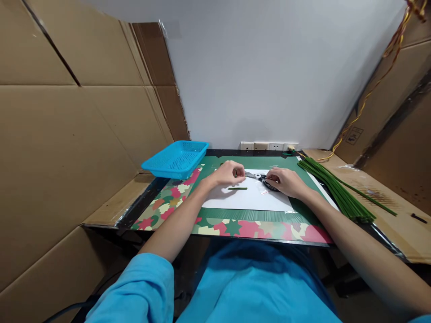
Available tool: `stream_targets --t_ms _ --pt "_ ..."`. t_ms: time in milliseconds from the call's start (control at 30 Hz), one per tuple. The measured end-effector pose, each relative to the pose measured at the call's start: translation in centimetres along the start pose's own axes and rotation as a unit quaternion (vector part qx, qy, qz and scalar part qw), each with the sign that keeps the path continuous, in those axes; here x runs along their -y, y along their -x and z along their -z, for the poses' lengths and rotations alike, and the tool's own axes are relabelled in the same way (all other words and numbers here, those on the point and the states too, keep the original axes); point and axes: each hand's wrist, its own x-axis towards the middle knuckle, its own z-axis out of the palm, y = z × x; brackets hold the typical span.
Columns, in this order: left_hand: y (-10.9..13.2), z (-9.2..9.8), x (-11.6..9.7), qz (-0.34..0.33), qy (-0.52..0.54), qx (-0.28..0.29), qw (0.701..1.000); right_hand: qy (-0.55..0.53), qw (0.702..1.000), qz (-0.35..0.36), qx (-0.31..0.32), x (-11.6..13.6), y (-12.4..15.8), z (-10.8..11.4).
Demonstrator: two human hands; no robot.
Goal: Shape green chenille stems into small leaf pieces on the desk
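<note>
A pair of scissors (252, 175) with black handles lies over a white sheet of paper (242, 202), its blades pointing left. My right hand (286, 181) has its fingers closed at the black handles. Close to the blade tips, my left hand (229, 173) has thumb and fingers curled together in a pinch; whatever is between them is too small to make out. Below the left hand, a short green fuzzy stem piece (237, 189) rests on the paper. Near the right hand, a small clear plastic scrap (263, 190) lies beside the handles.
A blue perforated basket (178, 161) stands at the back left of the patterned mat (249, 228). To the right lies a bundle of long green fuzzy stems (336, 190). Cardboard walls (84, 134) rise on both sides, and sockets (261, 146) line the back wall.
</note>
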Motion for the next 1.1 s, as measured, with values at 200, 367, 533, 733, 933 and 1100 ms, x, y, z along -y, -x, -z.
stream_targets --t_ms 200,367,533,733,933,1100 --pt "0.2 0.2 -0.2 -0.005 -0.081 0.103 0.991 -0.011 1.000 0.011 0.011 -0.6 0.0 -0.3" --pt "0.1 0.6 -0.8 -0.010 -0.099 0.140 0.985 -0.024 0.999 0.024 0.017 -0.7 -0.1 -0.3" --pt "0.1 0.4 -1.4 -0.027 -0.121 0.172 0.977 -0.026 0.999 0.030 0.021 -0.7 -0.2 -0.4" --pt "0.3 0.1 -1.3 -0.029 -0.136 0.163 0.977 -0.013 0.999 0.036 0.016 -1.0 -0.2 -0.3" --pt "0.1 -0.2 -1.5 -0.034 -0.130 0.092 0.987 0.016 0.999 0.015 0.041 -1.1 -0.3 0.3" --pt "0.0 -0.3 -1.7 -0.009 -0.115 0.009 0.993 0.006 0.998 -0.009 0.057 -1.0 -0.4 0.5"
